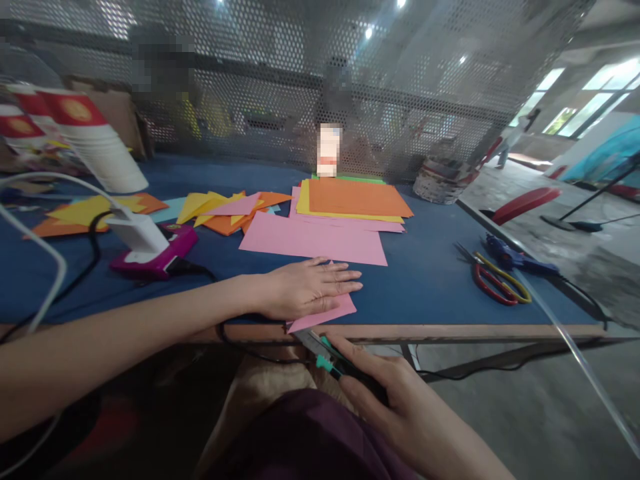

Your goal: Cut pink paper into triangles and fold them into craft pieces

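Observation:
My left hand point(307, 290) lies flat with its fingers stretched out, pressing a small folded pink paper point(345, 307) onto the blue table near its front edge. Just below the edge, my right hand point(385, 380) is closed around a utility knife point(333, 360) with a dark body and teal parts. The knife's blade point(307, 340) points up and left, close to the lower corner of the pink paper; whether it touches I cannot tell. Beyond my left hand lies a larger pink sheet point(320, 240), partly under a stack of coloured paper topped by an orange sheet point(357, 198).
Left are a purple power strip point(177, 243) with a white charger point(140, 233), cables, cut paper pieces point(220, 210) and stacked paper cups point(95, 140). Scissors point(500, 283) and a blue glue gun point(520, 257) lie right. A perforated metal panel point(280, 87) stands behind.

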A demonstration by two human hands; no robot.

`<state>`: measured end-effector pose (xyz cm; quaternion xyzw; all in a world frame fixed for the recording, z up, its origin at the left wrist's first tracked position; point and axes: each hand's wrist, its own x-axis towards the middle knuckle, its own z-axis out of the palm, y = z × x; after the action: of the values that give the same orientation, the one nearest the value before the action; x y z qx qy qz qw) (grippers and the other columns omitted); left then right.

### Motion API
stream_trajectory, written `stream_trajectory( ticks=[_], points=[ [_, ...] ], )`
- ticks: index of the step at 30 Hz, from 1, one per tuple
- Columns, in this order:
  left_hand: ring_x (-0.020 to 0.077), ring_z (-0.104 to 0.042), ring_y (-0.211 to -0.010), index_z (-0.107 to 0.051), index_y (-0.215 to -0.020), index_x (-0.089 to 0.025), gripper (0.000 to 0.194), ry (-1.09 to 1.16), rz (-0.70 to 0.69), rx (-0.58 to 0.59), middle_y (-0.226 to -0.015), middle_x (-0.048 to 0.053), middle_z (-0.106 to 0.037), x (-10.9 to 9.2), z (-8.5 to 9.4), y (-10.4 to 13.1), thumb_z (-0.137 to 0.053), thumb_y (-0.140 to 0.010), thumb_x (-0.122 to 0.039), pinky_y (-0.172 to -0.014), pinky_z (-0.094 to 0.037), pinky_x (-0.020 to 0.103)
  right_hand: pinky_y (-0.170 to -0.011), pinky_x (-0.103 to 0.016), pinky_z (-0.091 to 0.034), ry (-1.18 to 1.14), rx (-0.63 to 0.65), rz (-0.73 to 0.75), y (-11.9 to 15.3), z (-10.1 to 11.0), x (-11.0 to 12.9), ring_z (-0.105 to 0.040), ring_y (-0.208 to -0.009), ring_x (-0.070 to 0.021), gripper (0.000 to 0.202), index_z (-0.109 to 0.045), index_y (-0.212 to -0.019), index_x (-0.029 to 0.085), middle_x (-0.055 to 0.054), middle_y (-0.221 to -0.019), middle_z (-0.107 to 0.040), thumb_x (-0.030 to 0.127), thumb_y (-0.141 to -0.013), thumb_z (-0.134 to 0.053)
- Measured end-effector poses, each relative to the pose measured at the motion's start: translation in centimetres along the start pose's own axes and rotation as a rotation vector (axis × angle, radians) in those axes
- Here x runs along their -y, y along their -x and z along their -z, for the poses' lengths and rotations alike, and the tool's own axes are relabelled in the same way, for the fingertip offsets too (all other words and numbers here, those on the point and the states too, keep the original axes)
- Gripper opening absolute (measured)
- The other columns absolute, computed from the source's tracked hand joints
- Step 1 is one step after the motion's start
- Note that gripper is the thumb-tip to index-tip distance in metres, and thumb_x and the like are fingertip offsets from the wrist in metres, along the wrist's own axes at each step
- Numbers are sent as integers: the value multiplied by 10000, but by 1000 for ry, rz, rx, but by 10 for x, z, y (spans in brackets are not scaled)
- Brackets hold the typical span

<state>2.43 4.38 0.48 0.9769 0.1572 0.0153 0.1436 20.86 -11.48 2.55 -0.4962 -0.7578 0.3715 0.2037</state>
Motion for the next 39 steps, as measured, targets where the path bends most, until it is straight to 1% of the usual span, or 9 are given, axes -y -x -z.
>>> stream_trajectory(
  ticks=[7,10,14,20,26,30,33,37,39],
  points=[
    [127,-112,-1453,-224,-1480,-298,500,15,4,-13,-1564,-57,-203,-1,-1,0,-211,-1005,-455,-1177,-5,353,-1061,-279,-383,25,-7,20,0,-1,1,-487,-1262,-121,587,-278,-1449,408,84,-1418,-482,165,-947,-461],
    [118,-103,-1453,-240,-1476,-288,500,5,16,2,-1565,-65,-193,-1,1,0,-203,-1006,-456,-1177,4,346,-1052,-306,-406,32,-19,32,0,-1,-1,-501,-1256,-148,573,-303,-1447,386,58,-1405,-499,171,-943,-471],
    [110,-80,-1455,-212,-1483,-287,506,8,18,17,-1570,-79,-165,-2,3,0,-194,-1007,-458,-1177,10,337,-1040,-339,-430,54,-34,32,0,-1,-1,-511,-1253,-178,562,-325,-1444,365,30,-1394,-513,179,-937,-478],
    [124,-100,-1455,-226,-1479,-292,504,12,25,23,-1567,-63,-185,-2,2,0,-210,-1004,-460,-1177,2,353,-1069,-318,-406,41,20,-1,-1,1,1,-419,-1328,-159,620,-252,-1466,370,63,-1447,-444,151,-928,-468],
    [113,-74,-1456,-212,-1484,-283,508,1,22,30,-1569,-74,-173,-1,2,0,-187,-1006,-457,-1174,17,336,-1034,-298,-439,37,13,16,-2,-2,0,-467,-1292,-154,605,-258,-1463,376,68,-1426,-471,154,-936,-456],
    [110,-80,-1455,-205,-1485,-287,510,-1,20,33,-1570,-72,-168,0,1,0,-185,-1006,-459,-1173,19,336,-1039,-316,-438,48,1,10,0,-3,-2,-457,-1301,-169,600,-266,-1469,339,50,-1419,-480,170,-930,-467],
    [115,-74,-1456,-207,-1485,-289,510,-1,18,29,-1570,-69,-169,0,1,0,-182,-1005,-461,-1174,10,339,-1023,-331,-452,51,-3,10,0,-4,-3,-488,-1276,-181,604,-262,-1474,323,24,-1399,-509,169,-927,-466],
    [121,-79,-1456,-218,-1483,-282,513,7,20,23,-1568,-63,-181,-1,1,0,-179,-1005,-464,-1174,11,343,-993,-362,-479,58,-7,46,-1,-4,-3,-544,-1220,-204,613,-311,-1461,304,-4,-1335,-574,127,-899,-480],
    [124,-89,-1456,-221,-1481,-284,510,14,14,14,-1566,-60,-192,-1,1,0,-191,-1004,-461,-1177,1,351,-985,-358,-488,67,-10,48,-2,-4,-1,-542,-1223,-203,602,-335,-1450,310,1,-1339,-570,130,-896,-484]
  ],
)
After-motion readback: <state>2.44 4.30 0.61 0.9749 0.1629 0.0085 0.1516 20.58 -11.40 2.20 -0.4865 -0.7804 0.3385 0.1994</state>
